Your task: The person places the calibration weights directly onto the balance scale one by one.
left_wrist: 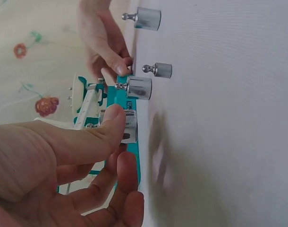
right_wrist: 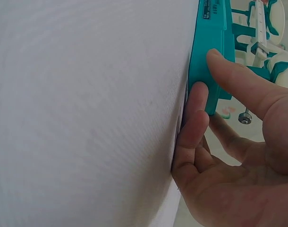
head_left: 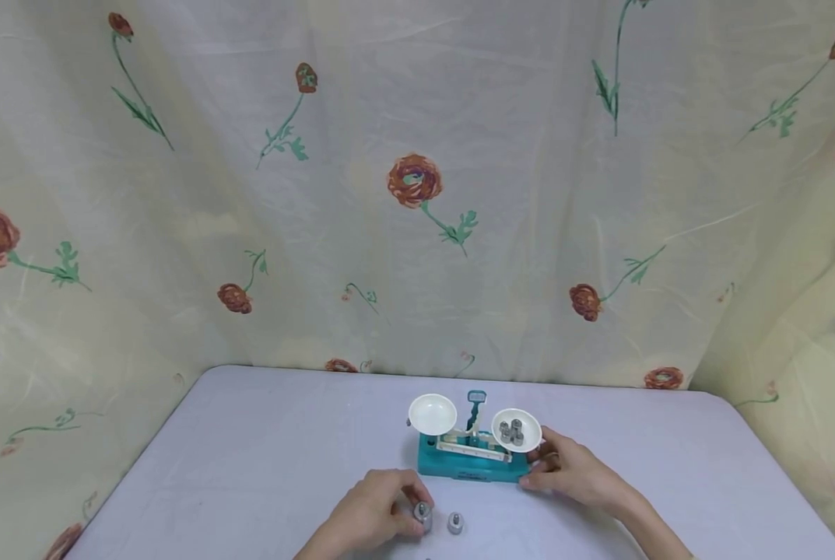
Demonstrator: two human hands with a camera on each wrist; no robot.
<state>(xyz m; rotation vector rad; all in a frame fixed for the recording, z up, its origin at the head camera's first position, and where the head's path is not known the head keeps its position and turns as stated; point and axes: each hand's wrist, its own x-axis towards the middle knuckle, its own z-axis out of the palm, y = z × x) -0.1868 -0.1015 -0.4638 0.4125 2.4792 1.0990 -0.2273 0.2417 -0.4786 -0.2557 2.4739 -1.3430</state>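
A teal balance scale (head_left: 452, 465) with two white pans stands on the table. Several small metal weights (head_left: 517, 437) sit in its right pan (head_left: 535, 445), which hangs lower than the left pan (head_left: 433, 414). In front of the base, my left hand (head_left: 371, 509) pinches a knobbed cylindrical weight (left_wrist: 131, 126) between thumb and fingers. Another weight (head_left: 455, 523) stands just right of it. My right hand (head_left: 578, 472) grips the right end of the scale's base, its thumb (right_wrist: 229, 71) on the teal side and other fingers around the end, partly hidden.
Nearer the camera, more weights stand on the tablecloth, a small one (left_wrist: 163, 70) and a larger one (left_wrist: 148, 19) in the left wrist view. A floral curtain (head_left: 501, 272) hangs behind the pale table (head_left: 284, 428) and along both sides.
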